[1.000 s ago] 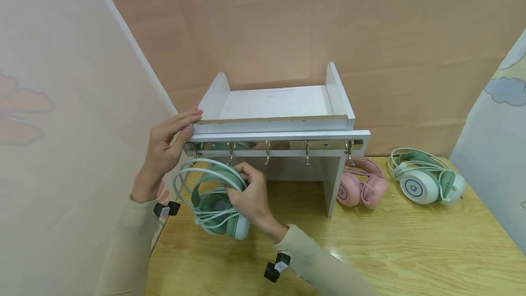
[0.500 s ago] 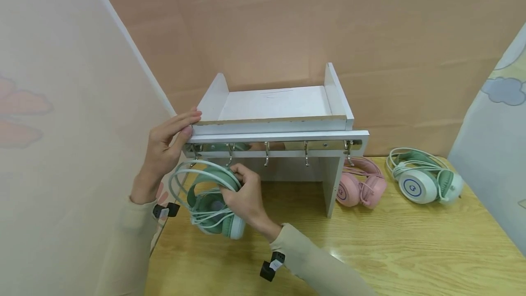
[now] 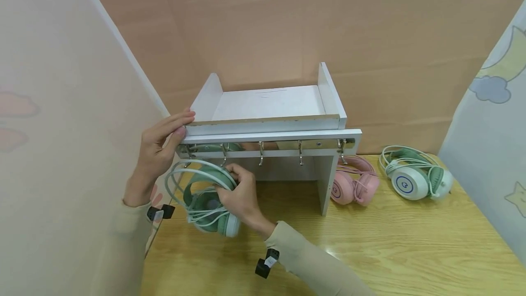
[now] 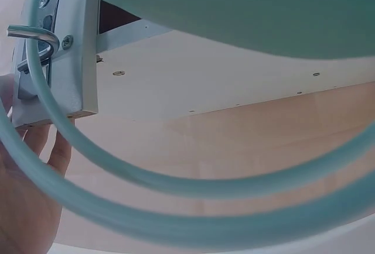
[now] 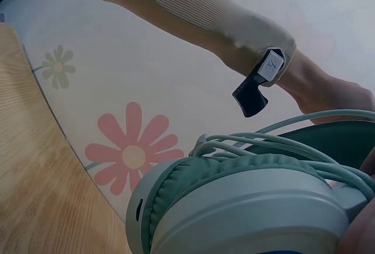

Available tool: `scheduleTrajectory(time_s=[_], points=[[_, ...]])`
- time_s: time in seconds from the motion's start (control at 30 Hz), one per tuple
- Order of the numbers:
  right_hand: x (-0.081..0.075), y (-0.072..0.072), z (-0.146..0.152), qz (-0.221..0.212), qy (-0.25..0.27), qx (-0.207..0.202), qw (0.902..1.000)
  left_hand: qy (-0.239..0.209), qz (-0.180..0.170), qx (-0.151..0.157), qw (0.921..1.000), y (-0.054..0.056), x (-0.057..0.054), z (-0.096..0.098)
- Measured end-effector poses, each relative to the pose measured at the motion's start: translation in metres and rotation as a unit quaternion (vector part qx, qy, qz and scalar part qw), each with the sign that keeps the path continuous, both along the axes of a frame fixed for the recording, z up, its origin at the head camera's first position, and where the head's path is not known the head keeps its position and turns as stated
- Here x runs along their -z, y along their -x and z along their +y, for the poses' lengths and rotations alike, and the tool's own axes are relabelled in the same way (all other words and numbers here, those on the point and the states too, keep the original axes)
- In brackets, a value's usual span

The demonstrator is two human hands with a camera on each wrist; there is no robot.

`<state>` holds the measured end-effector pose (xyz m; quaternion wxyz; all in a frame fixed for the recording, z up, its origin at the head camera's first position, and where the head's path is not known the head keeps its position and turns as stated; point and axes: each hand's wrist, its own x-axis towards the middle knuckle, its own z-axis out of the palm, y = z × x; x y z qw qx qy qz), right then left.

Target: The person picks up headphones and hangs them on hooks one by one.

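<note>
My right hand [image 3: 241, 192] grips a pair of mint-green and white headphones [image 3: 232, 225] by the headband, its coiled cable bunched in the same grasp. They hang just below the left end of a metal hook rail [image 3: 283, 145] on a white shelf unit [image 3: 269, 104]. In the left wrist view, loops of the cable [image 4: 205, 188] cross the view and one overlaps the leftmost hook [image 4: 44, 34]. An ear cup [image 5: 252, 204] fills the bottom of the right wrist view. My left hand [image 3: 158, 150] holds the rail board's left corner, thumb in front and fingers over the top.
Pink headphones [image 3: 355, 184] lie on the wooden table [image 3: 390, 245] right of the shelf's side panel [image 3: 326, 184]. Farther right lie other green and white headphones [image 3: 412, 179]. A pale wall [image 3: 82, 127] stands close on the left.
The head view has turned slightly right, so everything sits farther left in it. Both hands keep their holds, and the held headphones have barely moved relative to the rail.
</note>
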<state>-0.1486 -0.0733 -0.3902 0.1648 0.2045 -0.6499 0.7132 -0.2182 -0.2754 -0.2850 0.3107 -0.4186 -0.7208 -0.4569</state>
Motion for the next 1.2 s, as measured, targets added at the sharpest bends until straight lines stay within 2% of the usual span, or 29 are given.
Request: scheduleTrajectory(time_s=[0.57, 1.2], points=[[0.0083, 0.0046, 0.0003, -0.004, -0.002, -0.005, 1.0000, -0.003, -0.004, -0.003, 1.0000, -0.0011, 0.0014, 0.0012], [0.0087, 0.0072, 0.0042, -0.029, -0.080, -0.035, 0.9958, -0.006, -0.009, -0.005, 0.9999, -0.0022, 0.0003, 0.0029]])
